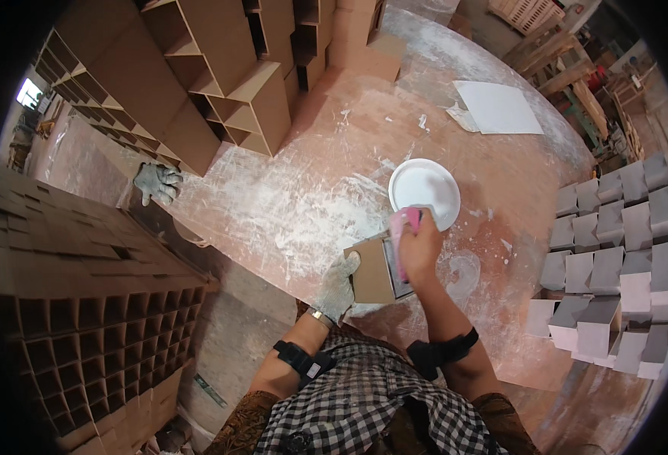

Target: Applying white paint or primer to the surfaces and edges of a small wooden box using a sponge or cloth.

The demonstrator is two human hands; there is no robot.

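My left hand (339,289), in a pale, stained work glove, grips the left side of a small brown box (368,270) low over the table's near edge. In my bare right hand (422,246) is a pink sponge (401,231), its fingers closed round it. The sponge is at the box's right side, where a greyish-white strip shows; whether it presses there is hidden by the hand. Just beyond the right hand lies a round white dish (425,186) with white, paint-like matter in it.
White smears cover the brown table (288,197). An empty grey glove (158,183) lies at its left edge. Brown open-fronted boxes (247,114) are piled far left, more stacked boxes (84,334) near left. Several white-and-grey boxes (599,318) stand right. A white sheet (498,108) lies far right.
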